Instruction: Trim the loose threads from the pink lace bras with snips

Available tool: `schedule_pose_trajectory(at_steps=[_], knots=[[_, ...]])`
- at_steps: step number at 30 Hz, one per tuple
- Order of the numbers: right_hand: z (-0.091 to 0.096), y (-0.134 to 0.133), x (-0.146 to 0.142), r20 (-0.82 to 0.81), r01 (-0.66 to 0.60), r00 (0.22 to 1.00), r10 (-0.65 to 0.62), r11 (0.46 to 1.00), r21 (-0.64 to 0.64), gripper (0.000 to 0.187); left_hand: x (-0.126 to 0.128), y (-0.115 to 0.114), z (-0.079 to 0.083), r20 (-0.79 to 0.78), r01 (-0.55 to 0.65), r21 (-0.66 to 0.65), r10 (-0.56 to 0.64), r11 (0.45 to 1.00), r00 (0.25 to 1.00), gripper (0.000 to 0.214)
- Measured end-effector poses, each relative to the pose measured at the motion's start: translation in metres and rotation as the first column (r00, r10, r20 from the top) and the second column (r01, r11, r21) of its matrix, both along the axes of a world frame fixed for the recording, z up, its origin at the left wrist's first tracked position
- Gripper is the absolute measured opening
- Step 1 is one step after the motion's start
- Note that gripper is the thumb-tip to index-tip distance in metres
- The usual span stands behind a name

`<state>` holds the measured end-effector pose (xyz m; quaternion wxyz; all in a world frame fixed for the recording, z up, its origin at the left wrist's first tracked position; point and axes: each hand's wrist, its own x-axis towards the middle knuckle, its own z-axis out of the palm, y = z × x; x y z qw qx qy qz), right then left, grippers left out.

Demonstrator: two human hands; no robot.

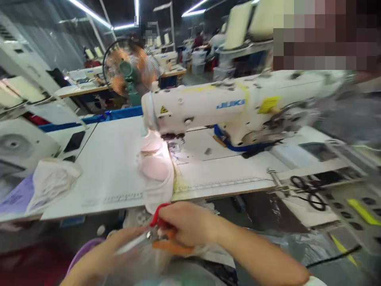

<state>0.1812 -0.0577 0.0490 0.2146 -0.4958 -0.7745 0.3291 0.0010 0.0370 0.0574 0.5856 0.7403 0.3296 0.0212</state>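
Observation:
My right hand [186, 222] is closed around the handles of a pair of scissors [149, 235], one loop red and the other orange. The blades point left and lie across my left hand [127, 238]. Motion smears that hand, so its fingers and anything in them cannot be made out. Just beyond both hands, a pale pink and white bra [156, 169] lies at the table's front edge, its lower part hanging over. The bra's far end reaches the lit needle area of a white sewing machine [196, 105].
The white sewing table [110, 167] spans the middle. White fabric [53, 178] lies on its left, with a purple piece [18, 198] beside it. Black-handled scissors [309, 192] rest at the right. A purple rim [85, 252] shows below. A fan [126, 69] stands behind.

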Motion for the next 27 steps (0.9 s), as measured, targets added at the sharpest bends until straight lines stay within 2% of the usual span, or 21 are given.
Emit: schedule_pose_trajectory(at_steps=[2, 3, 5, 6, 9, 13, 17, 21, 27], knots=[[0.006, 0.0, 0.003, -0.085, 0.026, 0.996, -0.032, 0.997, -0.071, 0.019, -0.023, -0.014, -0.012, 0.026, -0.018, -0.058, 0.02, 0.998, 0.999, 0.029], [0.007, 0.002, 0.005, -0.127, 0.016, 0.991, -0.028, 0.995, -0.102, 0.02, -0.028, -0.02, -0.018, 0.103, 0.063, -0.019, -0.061, 0.998, 0.993, 0.03], [0.01, 0.006, 0.007, -0.172, 0.007, 0.984, -0.035, 0.987, -0.158, 0.019, -0.029, -0.026, -0.03, 0.247, 0.028, 0.059, -0.042, 0.998, 0.968, 0.019], [0.01, 0.008, 0.007, -0.19, 0.0, 0.981, -0.035, 0.983, -0.182, 0.017, -0.027, -0.028, -0.036, 0.329, 0.001, 0.048, -0.016, 0.999, 0.944, 0.016], [0.011, 0.012, 0.002, -0.195, -0.012, 0.98, -0.039, 0.967, -0.253, 0.016, -0.023, -0.032, -0.044, 0.466, -0.038, -0.136, 0.098, 0.99, 0.879, 0.02], [0.01, 0.02, -0.003, -0.12, -0.005, 0.992, -0.04, 0.935, -0.355, 0.023, -0.031, -0.031, -0.044, 0.428, -0.049, -0.355, 0.209, 0.933, 0.879, 0.028], [0.011, 0.031, -0.008, -0.081, 0.0, 0.996, -0.032, 0.931, -0.365, 0.026, -0.039, -0.025, -0.044, 0.352, -0.092, -0.521, 0.311, 0.849, 0.883, 0.03], [0.016, 0.037, -0.014, -0.044, -0.018, 0.999, 0.003, 0.943, -0.333, 0.019, -0.037, -0.023, -0.045, 0.396, -0.093, -0.555, 0.361, 0.826, 0.844, 0.025], [0.022, 0.039, -0.012, 0.008, -0.027, 0.999, 0.031, 0.953, -0.301, 0.021, -0.031, -0.021, -0.043, 0.336, -0.143, -0.564, 0.384, 0.813, 0.86, 0.024]])
